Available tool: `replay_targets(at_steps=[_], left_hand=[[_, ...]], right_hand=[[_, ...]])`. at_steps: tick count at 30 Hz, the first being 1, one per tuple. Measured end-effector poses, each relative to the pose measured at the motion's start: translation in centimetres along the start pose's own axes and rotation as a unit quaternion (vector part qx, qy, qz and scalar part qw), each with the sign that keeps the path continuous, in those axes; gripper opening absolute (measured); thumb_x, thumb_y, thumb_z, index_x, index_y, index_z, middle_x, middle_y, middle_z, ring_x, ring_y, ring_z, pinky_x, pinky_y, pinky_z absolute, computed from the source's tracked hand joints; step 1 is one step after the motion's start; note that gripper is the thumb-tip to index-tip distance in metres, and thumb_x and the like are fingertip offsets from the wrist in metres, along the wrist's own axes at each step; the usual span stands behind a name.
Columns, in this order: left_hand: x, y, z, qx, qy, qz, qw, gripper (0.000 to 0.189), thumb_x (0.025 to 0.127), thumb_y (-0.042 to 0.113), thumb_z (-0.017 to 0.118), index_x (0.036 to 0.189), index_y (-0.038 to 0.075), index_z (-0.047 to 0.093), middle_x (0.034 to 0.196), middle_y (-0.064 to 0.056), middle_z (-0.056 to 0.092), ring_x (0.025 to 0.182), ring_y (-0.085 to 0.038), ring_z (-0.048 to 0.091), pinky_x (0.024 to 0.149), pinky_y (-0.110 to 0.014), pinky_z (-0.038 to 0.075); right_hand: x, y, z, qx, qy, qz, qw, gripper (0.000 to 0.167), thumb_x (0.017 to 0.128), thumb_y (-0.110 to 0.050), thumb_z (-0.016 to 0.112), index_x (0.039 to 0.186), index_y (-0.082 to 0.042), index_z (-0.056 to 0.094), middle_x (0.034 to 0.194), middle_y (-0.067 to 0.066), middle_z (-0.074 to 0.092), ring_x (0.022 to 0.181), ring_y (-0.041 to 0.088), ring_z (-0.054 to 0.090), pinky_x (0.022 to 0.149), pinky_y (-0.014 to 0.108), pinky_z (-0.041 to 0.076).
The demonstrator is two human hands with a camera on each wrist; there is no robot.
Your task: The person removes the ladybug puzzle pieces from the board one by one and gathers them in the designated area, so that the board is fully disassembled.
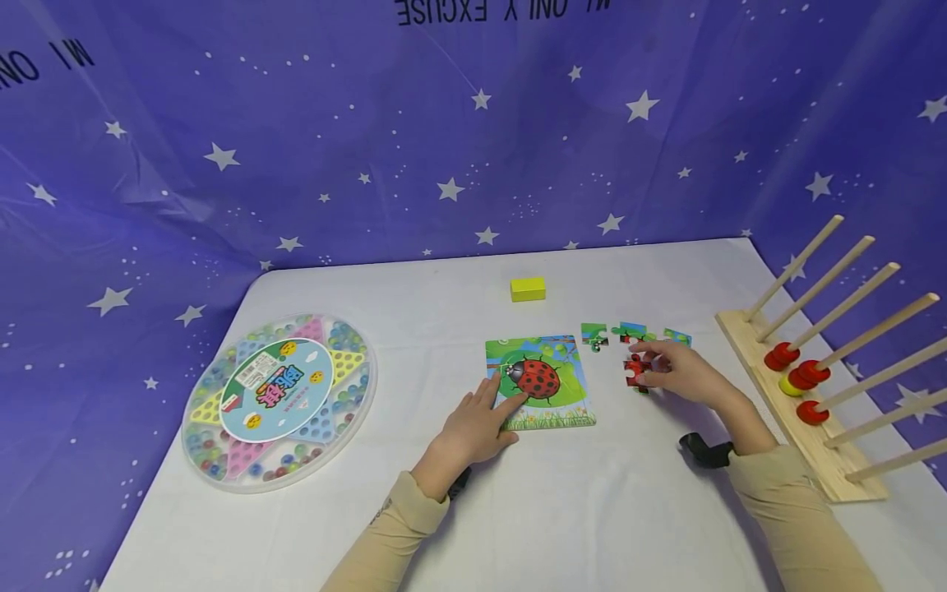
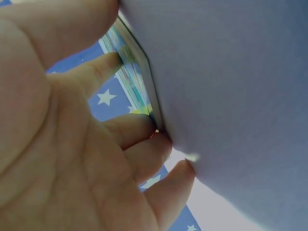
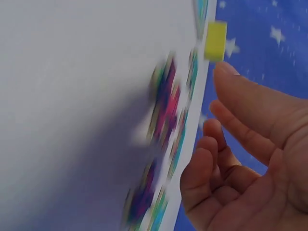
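Observation:
A square ladybug puzzle board (image 1: 562, 362) lies flat at the middle of the table. My left hand (image 1: 473, 427) rests at its left side, with the index finger and thumb apart and fingertips on the board's edge; in the left wrist view the board's edge (image 2: 144, 72) shows beside the fingers. To the right lie several loose jigsaw pieces, among them a red one (image 1: 634, 370) and a green one (image 1: 594, 333). Right over them hovers my right hand (image 1: 688, 376), its fingers loosely bent. Nothing sits between thumb and fingers in the right wrist view, where the pieces (image 3: 168, 106) look blurred.
A yellow block (image 1: 528, 289) lies behind the board. At left is a round marble-game case (image 1: 277, 411). A wooden peg rack (image 1: 799, 411) with red and yellow rings (image 1: 812, 413) stands along the right side. A starry purple cloth (image 1: 414, 148) hangs behind the white table.

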State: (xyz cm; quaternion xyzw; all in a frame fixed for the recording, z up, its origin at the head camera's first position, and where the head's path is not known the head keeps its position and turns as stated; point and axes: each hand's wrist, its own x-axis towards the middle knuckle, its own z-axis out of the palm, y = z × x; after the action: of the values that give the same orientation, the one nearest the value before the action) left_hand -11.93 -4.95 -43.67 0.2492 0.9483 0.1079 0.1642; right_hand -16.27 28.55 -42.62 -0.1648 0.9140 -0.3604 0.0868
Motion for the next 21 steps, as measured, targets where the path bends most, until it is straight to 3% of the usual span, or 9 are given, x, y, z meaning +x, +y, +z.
replay_targets(at_steps=[3, 12, 17, 21], left_hand=[[0.0, -0.1, 0.0, 0.0, 0.0, -0.001, 1.0, 0.059, 0.089, 0.039, 0.054, 0.142, 0.027, 0.031, 0.149, -0.016, 0.008, 0.136, -0.028, 0.009, 0.106, -0.042, 0.017], [0.0, 0.1, -0.1, 0.011, 0.005, 0.003, 0.9999, 0.058, 0.089, 0.04, 0.054, 0.141, 0.027, 0.033, 0.149, -0.017, 0.01, 0.135, -0.029, 0.012, 0.105, -0.042, 0.02], [0.0, 0.0, 0.0, 0.017, 0.002, 0.004, 0.9999, 0.058, 0.09, 0.041, 0.052, 0.142, 0.027, 0.032, 0.149, -0.017, 0.009, 0.135, -0.028, 0.011, 0.105, -0.042, 0.019], [0.0, -0.1, -0.1, 0.014, 0.002, 0.003, 0.9999, 0.058, 0.089, 0.041, 0.053, 0.142, 0.027, 0.032, 0.149, -0.016, 0.009, 0.135, -0.028, 0.01, 0.105, -0.042, 0.019]], right_hand=[[1.2, -1.4, 1.2, 0.004, -0.015, -0.024, 0.9996, 0.044, 0.081, -0.01, 0.068, 0.12, 0.004, 0.054, 0.097, 0.016, 0.055, 0.071, 0.018, 0.049, 0.059, 0.029, 0.042], [4.5, -7.6, 6.9, -0.028, -0.101, -0.103, 0.9892, 0.057, 0.081, -0.017, 0.069, 0.129, 0.001, 0.045, 0.106, 0.013, 0.052, 0.085, 0.02, 0.051, 0.071, 0.034, 0.045], [5.9, -9.5, 8.6, -0.067, -0.155, -0.062, 0.9837, 0.074, 0.078, -0.017, 0.073, 0.139, -0.004, 0.033, 0.116, 0.015, 0.045, 0.093, 0.022, 0.049, 0.074, 0.037, 0.044], [6.4, -10.0, 8.9, -0.083, -0.178, -0.032, 0.98, 0.077, 0.076, -0.017, 0.074, 0.14, -0.006, 0.032, 0.118, 0.016, 0.041, 0.095, 0.024, 0.05, 0.076, 0.039, 0.045]])
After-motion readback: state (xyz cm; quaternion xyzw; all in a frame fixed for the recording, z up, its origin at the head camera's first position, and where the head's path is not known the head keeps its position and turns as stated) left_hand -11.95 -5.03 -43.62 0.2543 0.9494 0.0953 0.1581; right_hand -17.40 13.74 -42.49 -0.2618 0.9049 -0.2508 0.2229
